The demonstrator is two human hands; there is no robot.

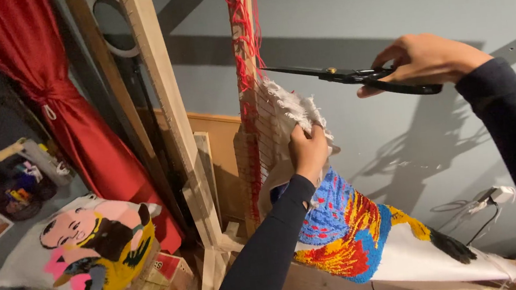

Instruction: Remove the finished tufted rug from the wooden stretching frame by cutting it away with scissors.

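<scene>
**Tufted cloth at frame edge, shears applied**

Centre frame: left hand (pixel 308 150) clenched on the white backing cloth (pixel 289 108), pulling it taut off the wooden frame post (pixel 243 71). Upper right: right hand (pixel 425 62) closed through black scissors (pixel 351 77), tips meeting the cloth's edge. Colourful tufted rug (pixel 352 230) hangs below.

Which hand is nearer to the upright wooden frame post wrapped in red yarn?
Left. The left hand grips white cloth just beside the wooden frame post; the right hand holds black scissors farther out, only the blade tips reaching it.
</scene>
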